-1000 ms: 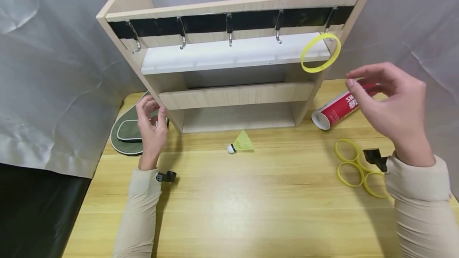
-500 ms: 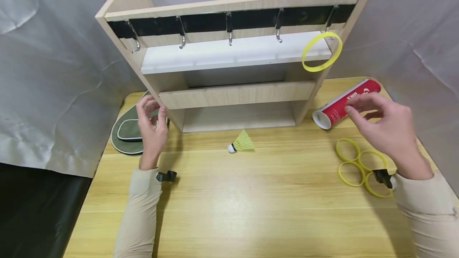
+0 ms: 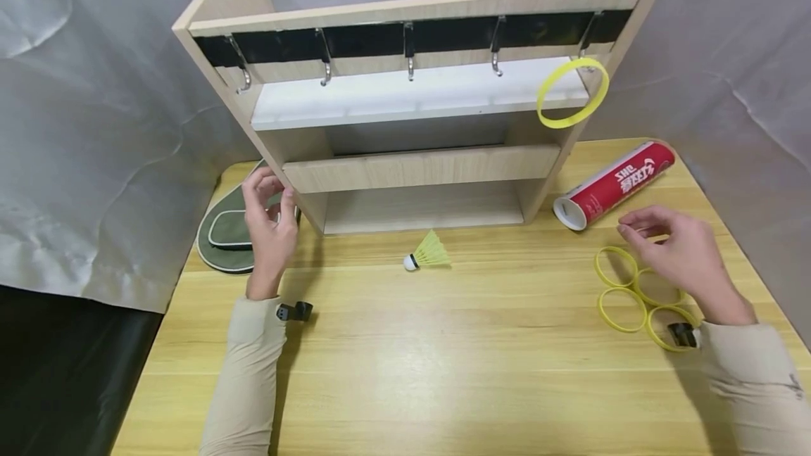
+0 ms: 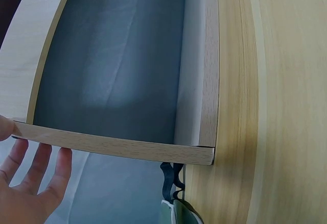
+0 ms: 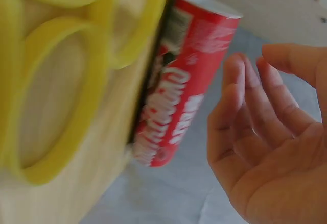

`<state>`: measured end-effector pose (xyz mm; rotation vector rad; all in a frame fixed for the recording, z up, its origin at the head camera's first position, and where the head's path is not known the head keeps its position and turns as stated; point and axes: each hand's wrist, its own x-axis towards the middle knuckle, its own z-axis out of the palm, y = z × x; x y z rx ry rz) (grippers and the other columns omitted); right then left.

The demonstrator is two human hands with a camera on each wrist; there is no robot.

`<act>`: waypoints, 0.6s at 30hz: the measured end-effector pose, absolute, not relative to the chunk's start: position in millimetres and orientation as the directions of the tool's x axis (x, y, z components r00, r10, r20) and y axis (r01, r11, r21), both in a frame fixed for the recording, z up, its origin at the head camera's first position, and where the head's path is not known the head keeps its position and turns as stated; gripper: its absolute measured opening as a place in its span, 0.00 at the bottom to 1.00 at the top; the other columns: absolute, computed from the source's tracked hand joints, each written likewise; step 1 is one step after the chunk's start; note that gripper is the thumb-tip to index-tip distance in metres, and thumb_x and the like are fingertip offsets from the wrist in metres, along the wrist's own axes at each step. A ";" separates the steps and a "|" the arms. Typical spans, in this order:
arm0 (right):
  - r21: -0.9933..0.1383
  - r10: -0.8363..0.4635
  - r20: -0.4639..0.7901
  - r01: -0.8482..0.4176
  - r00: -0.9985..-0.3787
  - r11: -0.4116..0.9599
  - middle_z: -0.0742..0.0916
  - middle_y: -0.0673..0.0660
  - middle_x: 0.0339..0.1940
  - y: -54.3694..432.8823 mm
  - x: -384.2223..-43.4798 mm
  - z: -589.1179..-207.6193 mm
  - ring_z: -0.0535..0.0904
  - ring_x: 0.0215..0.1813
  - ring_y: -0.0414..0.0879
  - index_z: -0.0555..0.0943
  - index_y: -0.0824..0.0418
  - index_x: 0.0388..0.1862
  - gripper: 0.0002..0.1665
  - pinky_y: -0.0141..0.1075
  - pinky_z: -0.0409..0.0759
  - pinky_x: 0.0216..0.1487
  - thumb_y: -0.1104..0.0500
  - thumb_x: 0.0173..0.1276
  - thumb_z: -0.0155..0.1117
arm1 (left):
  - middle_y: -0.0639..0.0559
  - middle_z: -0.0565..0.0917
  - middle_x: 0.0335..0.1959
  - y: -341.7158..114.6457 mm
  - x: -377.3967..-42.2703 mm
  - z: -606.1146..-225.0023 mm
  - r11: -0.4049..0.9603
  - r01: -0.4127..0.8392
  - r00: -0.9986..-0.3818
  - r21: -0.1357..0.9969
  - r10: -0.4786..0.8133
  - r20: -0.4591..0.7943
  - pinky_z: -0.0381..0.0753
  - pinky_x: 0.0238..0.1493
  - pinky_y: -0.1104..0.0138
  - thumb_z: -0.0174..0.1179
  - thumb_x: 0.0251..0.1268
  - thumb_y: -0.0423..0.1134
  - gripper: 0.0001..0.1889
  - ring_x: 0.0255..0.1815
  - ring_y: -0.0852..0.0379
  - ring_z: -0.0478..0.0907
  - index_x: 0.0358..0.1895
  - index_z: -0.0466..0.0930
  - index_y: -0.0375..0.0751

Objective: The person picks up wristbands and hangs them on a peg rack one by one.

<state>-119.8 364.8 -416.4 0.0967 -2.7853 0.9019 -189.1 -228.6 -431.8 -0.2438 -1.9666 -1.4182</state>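
My left hand (image 3: 271, 234) holds the left side panel of the wooden shelf rack (image 3: 418, 169); in the left wrist view its thumb and fingers (image 4: 34, 170) lie on either side of that panel's edge. Over the yellow rings (image 3: 622, 309) on the table hovers my right hand (image 3: 678, 252), holding nothing, its fingers loosely bent. The right wrist view shows its thumb apart from the fingers. Another yellow ring (image 3: 543, 105) hangs from the rightmost metal hook of the rack. Several hooks (image 3: 410, 65) line the black strip beside it.
A red tube (image 3: 617, 185) lies on the table behind the right hand. A yellow shuttlecock (image 3: 427, 253) lies before the rack. Behind the left hand is a green case (image 3: 228, 232) with white piping. Grey cloth (image 3: 95, 125) hangs around the table.
My right hand has come down and toward me, from beside the hanging ring to above the rings on the table. The left hand stays on the rack.
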 end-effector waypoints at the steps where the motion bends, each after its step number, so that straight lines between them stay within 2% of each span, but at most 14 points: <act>1: -0.564 -0.002 0.192 -0.112 -0.981 0.818 0.94 0.48 0.35 367.3 -119.3 -419.2 0.74 0.35 0.14 0.91 0.62 0.47 0.08 0.17 0.72 0.34 0.62 0.71 0.77 | 0.63 0.79 0.50 -229.2 -189.2 -432.2 0.386 0.520 -0.745 0.762 -0.230 0.626 0.76 0.39 0.75 0.57 0.82 0.27 0.20 0.54 0.61 0.81 0.71 0.68 0.30; 3: -0.545 -0.017 0.137 -0.089 -0.990 0.833 0.95 0.61 0.40 372.3 -118.4 -424.6 0.73 0.35 0.16 0.92 0.63 0.48 0.10 0.19 0.73 0.33 0.60 0.72 0.77 | 0.63 0.79 0.50 -230.3 -189.1 -433.1 0.386 0.521 -0.749 0.762 -0.221 0.624 0.77 0.39 0.75 0.56 0.82 0.27 0.20 0.54 0.60 0.81 0.71 0.68 0.30; 5: -0.537 -0.041 0.077 -0.076 -0.996 0.840 0.94 0.66 0.42 377.6 -117.9 -430.3 0.74 0.35 0.18 0.91 0.64 0.50 0.11 0.21 0.74 0.33 0.58 0.74 0.75 | 0.64 0.79 0.51 -230.6 -190.2 -433.6 0.388 0.519 -0.753 0.761 -0.213 0.623 0.77 0.40 0.75 0.56 0.83 0.27 0.20 0.54 0.60 0.81 0.71 0.68 0.30; 12: -0.490 -0.108 -0.046 -0.072 -0.993 0.869 0.93 0.59 0.39 383.6 -118.6 -445.0 0.82 0.36 0.37 0.90 0.67 0.52 0.13 0.26 0.79 0.35 0.59 0.75 0.75 | 0.67 0.78 0.52 -231.9 -190.7 -435.2 0.394 0.506 -0.756 0.767 -0.226 0.615 0.78 0.41 0.75 0.56 0.83 0.27 0.19 0.55 0.61 0.81 0.71 0.69 0.34; 14: -0.481 -0.103 -0.059 -0.062 -0.993 0.875 0.92 0.58 0.38 383.9 -118.7 -446.3 0.83 0.38 0.42 0.90 0.68 0.52 0.14 0.26 0.78 0.35 0.59 0.75 0.75 | 0.67 0.78 0.52 -232.2 -190.7 -435.1 0.396 0.509 -0.754 0.764 -0.222 0.618 0.78 0.41 0.75 0.56 0.83 0.27 0.20 0.55 0.61 0.81 0.71 0.69 0.33; 18: -0.471 -0.080 -0.048 -0.048 -0.996 0.881 0.86 0.55 0.34 383.5 -119.1 -446.8 0.80 0.37 0.46 0.88 0.69 0.51 0.14 0.26 0.74 0.34 0.61 0.73 0.76 | 0.65 0.78 0.52 -232.7 -190.8 -435.2 0.398 0.515 -0.752 0.760 -0.216 0.623 0.78 0.41 0.75 0.56 0.83 0.27 0.20 0.55 0.60 0.81 0.71 0.68 0.31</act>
